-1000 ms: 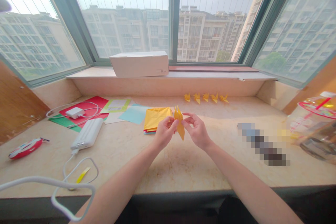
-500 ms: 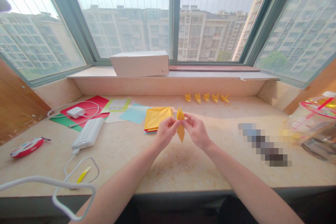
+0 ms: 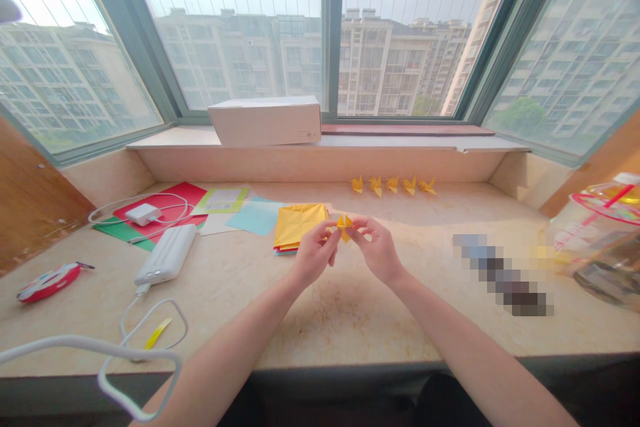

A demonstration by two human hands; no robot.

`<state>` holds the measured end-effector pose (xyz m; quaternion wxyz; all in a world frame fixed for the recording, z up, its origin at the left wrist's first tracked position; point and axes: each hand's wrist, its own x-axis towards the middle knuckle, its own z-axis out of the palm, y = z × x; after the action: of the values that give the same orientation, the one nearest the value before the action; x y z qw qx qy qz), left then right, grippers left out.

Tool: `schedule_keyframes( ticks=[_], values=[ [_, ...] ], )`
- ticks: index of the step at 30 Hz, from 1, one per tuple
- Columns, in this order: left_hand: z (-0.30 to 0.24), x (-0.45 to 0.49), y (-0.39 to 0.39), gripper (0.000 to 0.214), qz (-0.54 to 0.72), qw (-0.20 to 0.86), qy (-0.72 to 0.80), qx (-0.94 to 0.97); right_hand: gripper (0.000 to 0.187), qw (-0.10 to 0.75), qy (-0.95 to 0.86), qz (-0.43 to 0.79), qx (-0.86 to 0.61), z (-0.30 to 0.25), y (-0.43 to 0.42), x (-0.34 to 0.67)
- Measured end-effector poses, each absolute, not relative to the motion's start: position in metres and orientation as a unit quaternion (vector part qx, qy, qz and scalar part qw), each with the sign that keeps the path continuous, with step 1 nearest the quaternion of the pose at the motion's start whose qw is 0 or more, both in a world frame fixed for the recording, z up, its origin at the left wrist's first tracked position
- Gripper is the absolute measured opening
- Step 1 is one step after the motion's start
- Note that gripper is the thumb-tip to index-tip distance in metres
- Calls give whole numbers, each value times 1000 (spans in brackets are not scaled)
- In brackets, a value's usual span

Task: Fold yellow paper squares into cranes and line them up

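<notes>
We can read no word, number or brand anywhere. Beyond the left hand (image 3: 317, 245), on the front of the white box (image 3: 265, 123), we see a small square mark (image 3: 309, 135) with tiny print beside it, too small for us to make out. Well to the right of the right hand (image 3: 374, 245), the clear container (image 3: 603, 247) bears faint reddish markings that we cannot decipher. Left of and beyond the left hand, the green-edged sheet (image 3: 221, 201) shows pale, blurred markings.

Folded yellow paper (image 3: 345, 224) now short and squat; long downward point seen earlier shows only as a stub.
</notes>
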<state>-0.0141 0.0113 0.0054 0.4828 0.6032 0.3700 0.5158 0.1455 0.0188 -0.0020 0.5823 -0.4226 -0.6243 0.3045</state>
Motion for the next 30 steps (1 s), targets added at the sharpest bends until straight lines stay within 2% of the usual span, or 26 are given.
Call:
schedule_keyframes(
  ticks=[4, 8, 10, 14, 16, 21, 24, 27, 30],
  values=[
    [10, -16, 10, 42, 539, 507, 324, 590, 18, 582, -655, 270, -399, 3, 18, 151],
    [6, -15, 14, 29, 560, 442, 351, 607, 14, 573, -659, 344, -345, 1, 17, 149],
    [3, -15, 16, 29, 560, 444, 355, 602, 15, 567, -640, 391, -340, 0, 17, 147],
    [1, -14, 16, 54, 554, 486, 357, 574, 41, 574, -580, 458, -353, -1, 20, 145],
    [0, -14, 16, 57, 550, 484, 364, 575, 50, 571, -566, 480, -351, -1, 22, 146],
    [0, -14, 17, 32, 550, 466, 349, 599, 24, 569, -568, 493, -333, 0, 23, 146],
    [1, -15, 16, 30, 554, 460, 337, 606, 14, 577, -588, 467, -322, 3, 21, 147],
    [2, -15, 16, 32, 561, 447, 331, 613, 9, 583, -609, 431, -322, 7, 19, 149],
    [1, -16, 15, 30, 570, 430, 330, 618, 14, 577, -626, 411, -326, 10, 16, 152]
  ],
)
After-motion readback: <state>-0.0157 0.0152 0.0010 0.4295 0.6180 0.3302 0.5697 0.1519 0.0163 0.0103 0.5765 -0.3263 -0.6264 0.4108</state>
